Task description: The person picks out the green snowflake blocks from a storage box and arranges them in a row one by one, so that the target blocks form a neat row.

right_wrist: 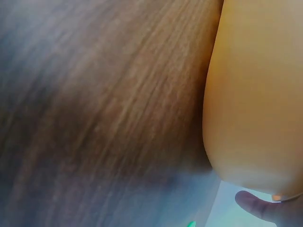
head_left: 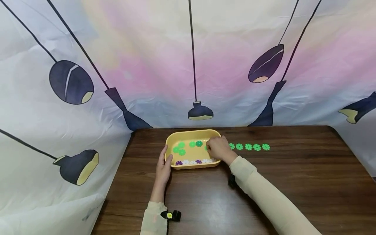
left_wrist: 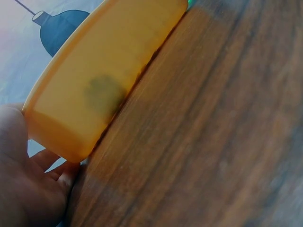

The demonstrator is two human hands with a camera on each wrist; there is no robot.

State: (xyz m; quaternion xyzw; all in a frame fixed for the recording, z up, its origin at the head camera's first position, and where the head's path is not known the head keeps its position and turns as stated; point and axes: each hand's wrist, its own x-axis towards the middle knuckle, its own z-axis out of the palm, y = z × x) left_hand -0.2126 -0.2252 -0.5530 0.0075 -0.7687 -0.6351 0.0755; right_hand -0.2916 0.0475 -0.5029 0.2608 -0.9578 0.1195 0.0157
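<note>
A yellow plastic basket stands on the table, with light green, dark green, white and purple flower-shaped discs inside. My left hand holds its left end, the thumb at the rim and the fingers along the outside. In the left wrist view, that hand is at the basket's corner. My right hand reaches over the right end, fingers bent down into the basket beside a green disc. Its fingertips are hidden, so whether they pinch a disc cannot be seen. The right wrist view shows mostly the basket's outer wall.
Right of the basket, several green discs lie in a row on the dark wooden table. Behind the table hangs a cloth printed with lamps.
</note>
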